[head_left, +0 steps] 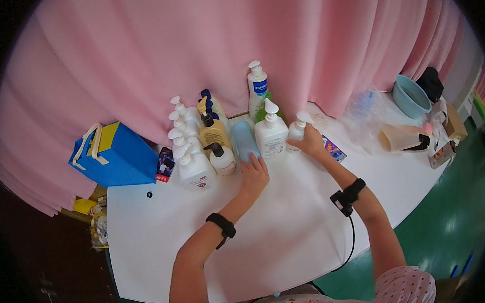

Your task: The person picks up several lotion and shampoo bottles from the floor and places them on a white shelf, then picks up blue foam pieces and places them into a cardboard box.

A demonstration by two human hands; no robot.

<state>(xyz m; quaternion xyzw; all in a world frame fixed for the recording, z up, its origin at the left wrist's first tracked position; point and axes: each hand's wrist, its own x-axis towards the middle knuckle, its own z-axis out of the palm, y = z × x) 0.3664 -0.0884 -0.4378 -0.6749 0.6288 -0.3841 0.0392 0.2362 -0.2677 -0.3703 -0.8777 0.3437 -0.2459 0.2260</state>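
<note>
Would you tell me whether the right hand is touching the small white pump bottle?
Touching. The head view shows the right hand with its fingers wrapped around the small white pump bottle.

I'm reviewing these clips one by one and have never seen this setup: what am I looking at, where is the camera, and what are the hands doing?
There is no machine here: a person works with bare hands, filmed by a fisheye camera on their head looking down, so edges bend. A white table stands before a pink curtain. On it is a cluster of pump bottles, with a blue bag at left and a blue basin at right. The left hand touches a light blue bottle. The right hand grips a small white pump bottle. Both wrists wear black bands.
</note>
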